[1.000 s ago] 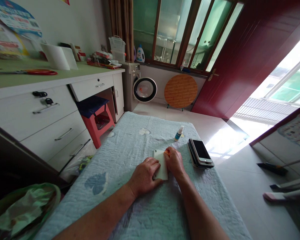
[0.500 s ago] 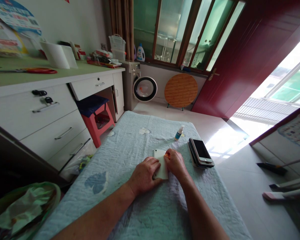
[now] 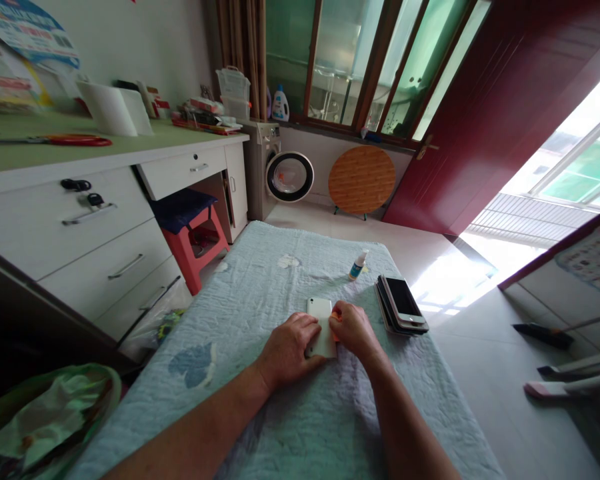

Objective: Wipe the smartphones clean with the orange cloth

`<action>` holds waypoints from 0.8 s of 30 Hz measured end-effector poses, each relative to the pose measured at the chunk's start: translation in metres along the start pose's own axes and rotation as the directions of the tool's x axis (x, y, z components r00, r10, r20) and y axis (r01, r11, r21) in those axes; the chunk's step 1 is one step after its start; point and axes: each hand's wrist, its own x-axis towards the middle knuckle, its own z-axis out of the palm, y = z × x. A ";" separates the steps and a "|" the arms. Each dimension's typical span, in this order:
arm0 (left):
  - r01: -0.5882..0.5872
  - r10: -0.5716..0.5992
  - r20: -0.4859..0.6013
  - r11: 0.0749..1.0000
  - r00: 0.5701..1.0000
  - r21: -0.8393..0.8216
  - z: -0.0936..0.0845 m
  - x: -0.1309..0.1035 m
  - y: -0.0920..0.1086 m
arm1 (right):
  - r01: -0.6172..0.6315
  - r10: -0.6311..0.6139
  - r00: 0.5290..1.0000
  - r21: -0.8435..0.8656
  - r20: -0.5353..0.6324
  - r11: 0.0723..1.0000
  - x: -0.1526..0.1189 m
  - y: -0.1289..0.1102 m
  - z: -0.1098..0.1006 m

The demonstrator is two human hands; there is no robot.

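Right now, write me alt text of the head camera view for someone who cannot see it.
A person's left hand rests on a white phone lying face down on a pale blue quilt, while the right hand holds something orange at the phone's right edge. Farther off is a small bottle, and a stack of phones lies to the right.

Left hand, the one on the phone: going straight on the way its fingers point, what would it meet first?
Probably the small orange piece in the right hand, just across the white phone, or that hand's fingers; depth there is hard to judge.
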 end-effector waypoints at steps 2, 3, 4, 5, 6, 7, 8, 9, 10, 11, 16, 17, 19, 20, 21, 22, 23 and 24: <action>0.009 -0.009 0.006 1.000 1.000 0.006 0.000 0.000 0.000 | -0.007 0.007 1.000 0.020 -0.008 1.000 0.001 0.001 0.000; 0.013 -0.013 0.009 1.000 1.000 0.010 0.000 0.001 0.000 | -0.009 0.010 1.000 0.028 -0.016 1.000 0.001 0.001 0.001; 0.017 -0.017 0.013 1.000 1.000 0.015 -0.001 0.001 0.000 | -0.012 0.012 1.000 0.036 -0.024 0.999 0.001 0.002 0.002; 0.021 -0.022 0.018 1.000 1.000 0.019 -0.001 0.001 0.000 | -0.013 0.015 0.999 0.043 -0.034 0.999 0.002 0.003 0.003; 0.024 -0.025 0.023 0.999 0.999 0.022 -0.001 0.001 0.000 | -0.016 0.018 0.999 0.048 -0.046 0.999 0.002 0.003 0.005; 0.026 -0.027 0.027 0.999 0.999 0.024 -0.001 0.001 0.001 | -0.018 0.021 0.998 0.053 -0.058 0.998 0.003 0.004 0.007; 0.028 -0.029 0.030 0.999 0.999 0.026 -0.001 0.001 0.001 | -0.021 0.025 0.997 0.057 -0.072 0.998 0.004 0.004 0.008; 0.031 -0.031 0.032 0.999 0.999 0.027 -0.002 0.001 0.001 | -0.022 0.028 0.996 0.062 -0.086 0.998 0.004 0.004 0.010; 0.033 -0.034 0.033 0.999 0.999 0.028 -0.002 0.001 0.001 | -0.022 0.028 0.995 0.067 -0.098 0.998 0.005 0.005 0.012; 0.034 -0.035 0.034 0.999 0.999 0.027 -0.002 0.001 0.001 | -0.021 0.029 0.994 0.070 -0.110 0.997 0.005 0.005 0.013; 0.035 -0.035 0.028 0.999 0.999 0.020 -0.002 0.001 0.002 | -0.007 0.017 0.987 0.065 -0.163 0.998 0.008 0.003 0.017; 0.034 -0.035 0.027 0.999 0.999 0.020 -0.003 0.001 0.003 | -0.004 0.016 0.985 0.065 -0.172 0.998 0.009 0.003 0.017; 0.032 -0.033 0.029 0.999 0.999 0.022 -0.003 0.001 0.003 | -0.003 0.016 0.982 0.067 -0.190 0.998 0.011 0.003 0.018; 0.032 -0.032 0.031 0.999 0.999 0.024 -0.003 0.001 0.003 | -0.002 0.015 0.980 0.067 -0.197 0.998 0.011 0.002 0.018; 0.031 -0.032 0.031 0.999 0.999 0.026 -0.003 0.001 0.003 | 0.000 0.014 0.979 0.069 -0.204 0.998 0.012 0.002 0.019; 0.032 -0.033 0.031 0.999 0.999 0.027 -0.003 0.001 0.003 | 0.004 0.012 0.978 0.072 -0.210 0.997 0.013 0.002 0.019; 0.034 -0.035 0.032 0.999 0.999 0.029 -0.003 0.002 0.003 | 0.009 0.007 0.976 0.076 -0.216 0.997 0.013 0.002 0.020; 0.036 -0.037 0.032 0.999 0.999 0.031 -0.003 0.002 0.003 | 0.016 0.003 0.975 0.081 -0.223 0.997 0.014 0.002 0.020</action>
